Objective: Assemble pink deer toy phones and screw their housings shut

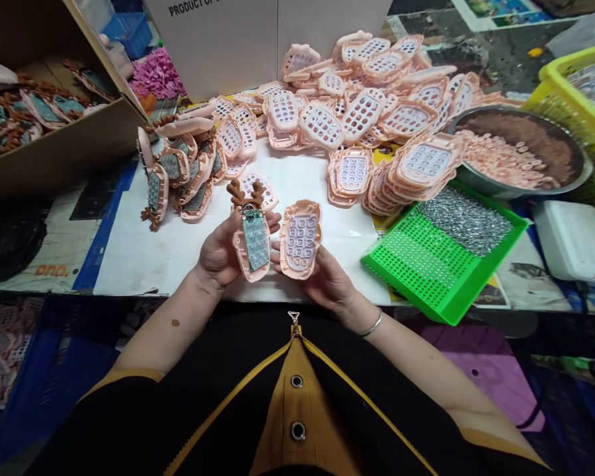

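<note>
My left hand (219, 254) is closed around a pink toy phone half (254, 244); a green circuit board lies in it and brown antlers stick up from its top. Close beside it, my right hand (330, 277) grips a pink toy phone shell (301, 239) with a pale keypad set into its inner side. The two halves are held apart, inner sides up, above the white work surface. Just behind my left hand lies another pink shell (258, 188). Left of that, antlered halves with boards (181, 168) are piled on the table.
Pink shells (369, 116) heap along the back, with a stack of keypad shells (424, 165) in front. At right are a green tray (431, 281) of small metal screws, a metal bowl (582, 172) of small pink parts and a yellow basket (545, 89). A cardboard box (64, 142) stands left.
</note>
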The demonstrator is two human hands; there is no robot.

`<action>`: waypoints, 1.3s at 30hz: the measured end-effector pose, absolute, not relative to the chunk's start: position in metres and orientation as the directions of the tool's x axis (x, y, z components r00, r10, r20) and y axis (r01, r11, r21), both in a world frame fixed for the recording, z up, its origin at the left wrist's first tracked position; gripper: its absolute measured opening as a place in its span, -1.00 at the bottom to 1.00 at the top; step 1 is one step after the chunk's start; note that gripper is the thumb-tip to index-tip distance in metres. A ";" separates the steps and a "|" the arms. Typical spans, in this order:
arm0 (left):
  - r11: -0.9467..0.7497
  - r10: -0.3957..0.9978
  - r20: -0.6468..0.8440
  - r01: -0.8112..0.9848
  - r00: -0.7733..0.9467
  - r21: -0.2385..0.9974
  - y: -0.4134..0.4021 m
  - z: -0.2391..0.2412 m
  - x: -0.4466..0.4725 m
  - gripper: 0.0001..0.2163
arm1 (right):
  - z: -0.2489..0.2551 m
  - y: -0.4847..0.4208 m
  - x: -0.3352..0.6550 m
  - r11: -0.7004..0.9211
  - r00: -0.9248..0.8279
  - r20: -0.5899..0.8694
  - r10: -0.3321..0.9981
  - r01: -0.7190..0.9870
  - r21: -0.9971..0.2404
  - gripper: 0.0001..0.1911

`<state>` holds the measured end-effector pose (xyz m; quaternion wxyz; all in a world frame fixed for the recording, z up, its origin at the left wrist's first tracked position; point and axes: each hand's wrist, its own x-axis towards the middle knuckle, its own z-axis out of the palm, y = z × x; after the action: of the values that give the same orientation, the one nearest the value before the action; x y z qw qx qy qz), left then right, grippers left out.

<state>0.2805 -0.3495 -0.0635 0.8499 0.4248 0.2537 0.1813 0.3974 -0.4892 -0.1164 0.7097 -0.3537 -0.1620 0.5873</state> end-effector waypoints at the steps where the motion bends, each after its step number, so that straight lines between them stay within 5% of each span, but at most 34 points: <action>1: 0.562 0.527 -0.305 -0.056 0.793 0.825 -0.348 -0.062 0.279 -0.48 | -0.115 -0.488 0.397 0.070 0.274 -0.188 0.943 -0.718 -0.693 -0.31; 8: 0.365 0.583 -0.318 0.108 0.748 0.925 -0.357 -0.042 0.288 -0.44 | -0.117 -0.475 0.386 0.140 0.373 -0.157 0.914 -0.655 -0.742 -0.31; 17: 0.194 0.640 -0.211 0.110 0.739 0.975 -0.364 -0.043 0.301 -0.47 | -0.125 -0.469 0.382 0.173 0.404 -0.093 0.910 -0.575 -0.800 -0.25; 26: 0.166 0.605 -0.235 0.167 0.761 0.972 -0.370 -0.049 0.302 -0.38 | -0.125 -0.473 0.383 0.167 0.404 -0.065 0.913 -0.512 -0.843 -0.29; 30: 0.206 0.497 -0.238 0.153 0.835 0.967 -0.368 -0.055 0.295 -0.29 | -0.122 -0.478 0.386 0.135 0.374 -0.093 0.923 -0.541 -0.830 -0.34; 35: 0.476 0.418 -0.246 0.019 0.874 0.879 -0.358 -0.064 0.288 -0.34 | -0.117 -0.486 0.392 0.086 0.157 0.001 0.988 -0.533 -0.842 -0.33; 39: 0.567 0.491 -0.318 -0.020 0.811 0.824 -0.363 -0.069 0.289 -0.51 | -0.110 -0.491 0.396 0.148 0.206 0.119 0.971 -0.129 -0.981 -0.40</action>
<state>0.2887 -0.3628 -0.0688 0.8438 0.4402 0.2672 0.1515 0.3959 -0.4913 -0.1100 0.6144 -0.4751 -0.4431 0.4477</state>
